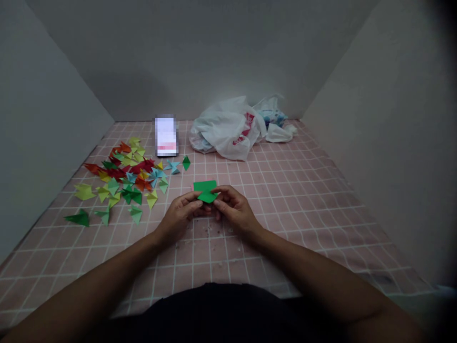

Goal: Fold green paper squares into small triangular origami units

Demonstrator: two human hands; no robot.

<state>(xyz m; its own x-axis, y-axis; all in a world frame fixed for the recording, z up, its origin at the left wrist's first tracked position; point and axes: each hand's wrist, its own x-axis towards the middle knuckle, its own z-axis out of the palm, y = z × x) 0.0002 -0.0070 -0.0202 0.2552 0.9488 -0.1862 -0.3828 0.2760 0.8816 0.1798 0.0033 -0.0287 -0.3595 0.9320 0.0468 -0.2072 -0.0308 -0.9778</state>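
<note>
Between my two hands is a small folded piece of green paper [208, 196], its lower edge coming to a point. My left hand [184, 208] pinches its left side between thumb and fingers. On the opposite side, the thumb and fingers of my right hand [233, 207] grip the same paper. Just behind it lies a flat green sheet [204, 185] with a bit of pink showing at its left edge. Further left spreads a heap of folded paper shapes [132, 194] in red, orange, yellow, green and light blue. One dark green folded piece [186, 162] lies apart from the heap.
A phone with a lit, blurred screen [166, 136] stands behind the paper shapes. A crumpled white plastic bag [228, 126] with red print lies at the back, beside a blue-and-white package [273, 116]. Pink checked cloth [303, 200] covers the surface, with walls on three sides.
</note>
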